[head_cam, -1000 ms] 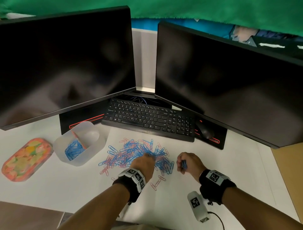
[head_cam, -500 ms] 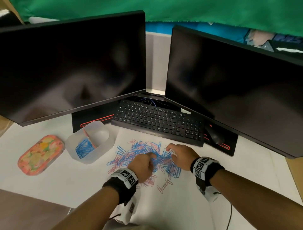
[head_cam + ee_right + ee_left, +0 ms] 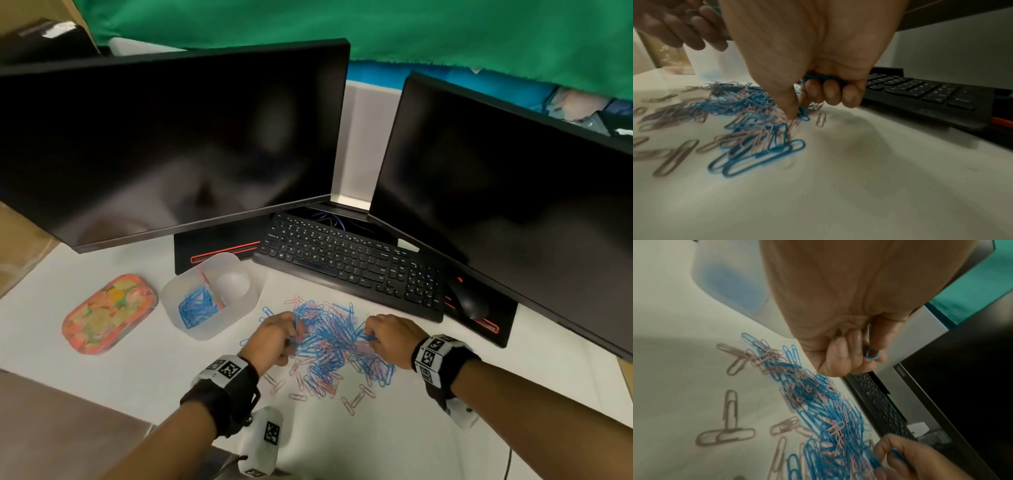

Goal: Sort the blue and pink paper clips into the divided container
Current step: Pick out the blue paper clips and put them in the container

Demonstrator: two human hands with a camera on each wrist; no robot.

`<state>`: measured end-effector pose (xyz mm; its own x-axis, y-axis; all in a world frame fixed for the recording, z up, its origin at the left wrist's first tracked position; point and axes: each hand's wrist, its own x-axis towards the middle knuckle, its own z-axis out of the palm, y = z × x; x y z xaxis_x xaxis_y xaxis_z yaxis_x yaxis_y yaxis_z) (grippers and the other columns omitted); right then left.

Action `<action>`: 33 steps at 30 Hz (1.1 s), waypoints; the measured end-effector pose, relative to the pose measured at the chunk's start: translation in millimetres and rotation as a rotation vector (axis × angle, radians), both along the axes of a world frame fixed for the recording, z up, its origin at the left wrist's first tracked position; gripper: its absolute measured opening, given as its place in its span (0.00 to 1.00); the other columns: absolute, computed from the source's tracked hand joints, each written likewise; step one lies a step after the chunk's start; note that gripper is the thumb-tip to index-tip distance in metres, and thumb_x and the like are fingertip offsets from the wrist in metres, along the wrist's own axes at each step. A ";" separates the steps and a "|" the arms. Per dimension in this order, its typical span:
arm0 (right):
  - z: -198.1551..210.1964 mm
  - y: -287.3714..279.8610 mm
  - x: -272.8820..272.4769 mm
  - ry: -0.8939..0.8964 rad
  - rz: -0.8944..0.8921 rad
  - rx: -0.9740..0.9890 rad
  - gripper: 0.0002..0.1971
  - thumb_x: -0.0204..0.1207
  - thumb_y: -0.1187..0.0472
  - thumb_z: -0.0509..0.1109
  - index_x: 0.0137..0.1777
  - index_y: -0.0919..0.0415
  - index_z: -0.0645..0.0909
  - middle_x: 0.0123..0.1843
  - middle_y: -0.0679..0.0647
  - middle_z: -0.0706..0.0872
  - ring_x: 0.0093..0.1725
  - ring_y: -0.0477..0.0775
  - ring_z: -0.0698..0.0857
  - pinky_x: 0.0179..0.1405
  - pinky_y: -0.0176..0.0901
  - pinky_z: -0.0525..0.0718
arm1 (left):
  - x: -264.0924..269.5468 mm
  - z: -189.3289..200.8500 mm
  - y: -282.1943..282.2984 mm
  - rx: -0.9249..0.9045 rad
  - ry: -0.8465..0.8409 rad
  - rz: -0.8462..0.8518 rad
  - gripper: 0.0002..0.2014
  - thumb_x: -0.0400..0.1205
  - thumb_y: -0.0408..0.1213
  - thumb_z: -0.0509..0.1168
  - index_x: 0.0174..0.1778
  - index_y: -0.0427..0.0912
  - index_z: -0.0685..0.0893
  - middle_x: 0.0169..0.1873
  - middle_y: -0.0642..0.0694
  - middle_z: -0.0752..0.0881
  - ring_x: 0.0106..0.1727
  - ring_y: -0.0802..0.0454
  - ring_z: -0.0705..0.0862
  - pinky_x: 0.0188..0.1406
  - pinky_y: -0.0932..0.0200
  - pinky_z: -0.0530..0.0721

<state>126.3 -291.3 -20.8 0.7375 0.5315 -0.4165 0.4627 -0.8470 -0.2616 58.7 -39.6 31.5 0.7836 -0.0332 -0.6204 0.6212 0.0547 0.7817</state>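
**On the white tabletop: both hands picking blue clips from the mixed pile**

Between the keyboard (image 3: pixel 349 260) and the near edge of the white tabletop (image 3: pixel 445 428) lies a tangled pile of blue and pink paper clips (image 3: pixel 329 339), with a few loose pink paper clips (image 3: pixel 356 399) scattered on its near side. Both hands are down at this pile.

The left hand (image 3: pixel 274 337) sits at the pile's left edge with its fingers curled into the palm; the left wrist view shows a blue paper clip (image 3: pixel 872 354) pinched at the fingertips, so its grip is closed on that clip. The right hand (image 3: pixel 390 337) sits at the pile's right edge. In the right wrist view its thumb points down into the clips while the other fingers are curled around a small bundle of blue clips (image 3: pixel 824 78) held against the palm, so that grip too is closed on clips.

Left of the pile, well apart from both hands, stands the translucent divided container (image 3: pixel 239 310). Its near-left compartment holds blue clips (image 3: pixel 197 306); the far-right compartment looks bare apart from something pink along the divider, too small to identify. Further left lies a colourful oval tray (image 3: pixel 109 313). Two dark monitors (image 3: pixel 171 147) rise behind the keyboard, and a black mouse (image 3: pixel 467 299) rests at the keyboard's right end.
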 end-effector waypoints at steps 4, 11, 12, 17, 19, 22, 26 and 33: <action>3.4 3.3 0.5 0.072 -0.059 0.006 0.02 0.78 0.55 0.64 0.47 0.50 0.74 0.49 0.49 0.81 0.49 0.54 0.81 0.45 0.43 0.76 | -3.1 4.9 15.9 -0.070 -0.008 0.069 0.07 0.61 0.30 0.54 0.31 0.39 0.74 0.27 0.44 0.76 0.19 0.55 0.57 0.25 0.65 0.52; 28.6 5.1 4.6 0.215 -0.234 0.224 0.06 0.71 0.57 0.72 0.36 0.55 0.80 0.38 0.48 0.83 0.38 0.45 0.81 0.37 0.37 0.78 | -4.5 9.5 44.5 -0.068 0.026 0.180 0.11 0.80 0.33 0.53 0.32 0.43 0.73 0.23 0.47 0.69 0.19 0.54 0.56 0.21 0.66 0.53; 32.9 5.9 5.6 0.229 -0.262 0.269 0.08 0.71 0.56 0.74 0.35 0.56 0.80 0.36 0.47 0.83 0.35 0.43 0.80 0.36 0.37 0.78 | -4.8 11.1 49.3 -0.070 0.037 0.199 0.11 0.80 0.33 0.53 0.31 0.44 0.72 0.23 0.48 0.67 0.19 0.54 0.55 0.21 0.66 0.53; 62.8 22.0 12.8 0.212 -0.293 0.359 0.13 0.71 0.53 0.77 0.31 0.53 0.77 0.30 0.47 0.78 0.30 0.43 0.74 0.35 0.40 0.75 | -6.2 24.1 73.0 -0.095 0.040 0.278 0.11 0.80 0.32 0.51 0.31 0.45 0.70 0.24 0.47 0.62 0.21 0.53 0.57 0.22 0.67 0.55; 76.9 32.5 17.3 0.217 -0.288 0.368 0.13 0.71 0.52 0.76 0.30 0.52 0.76 0.31 0.46 0.77 0.32 0.44 0.74 0.36 0.43 0.75 | -6.6 28.7 82.4 -0.090 0.031 0.285 0.11 0.80 0.33 0.51 0.31 0.45 0.70 0.24 0.47 0.61 0.21 0.52 0.58 0.22 0.66 0.55; 99.1 53.5 22.1 0.314 -0.313 0.411 0.13 0.71 0.50 0.75 0.31 0.53 0.78 0.27 0.44 0.75 0.29 0.45 0.73 0.34 0.45 0.74 | -6.5 35.4 96.9 -0.100 0.031 0.308 0.13 0.84 0.38 0.51 0.32 0.45 0.71 0.24 0.48 0.63 0.21 0.53 0.60 0.20 0.66 0.56; 125.0 99.2 19.7 0.604 -0.407 0.612 0.11 0.76 0.58 0.73 0.34 0.55 0.77 0.23 0.49 0.74 0.23 0.47 0.70 0.26 0.38 0.71 | -1.5 41.7 120.3 -0.091 0.002 0.404 0.19 0.86 0.48 0.52 0.32 0.44 0.73 0.22 0.47 0.68 0.20 0.53 0.63 0.19 0.64 0.59; 134.2 214.3 15.5 0.662 -0.403 0.734 0.10 0.79 0.66 0.68 0.37 0.62 0.75 0.22 0.52 0.81 0.19 0.45 0.69 0.20 0.37 0.64 | 20.0 47.8 154.2 0.087 0.059 0.519 0.19 0.84 0.50 0.58 0.58 0.38 0.80 0.44 0.40 0.80 0.43 0.44 0.81 0.38 0.53 0.82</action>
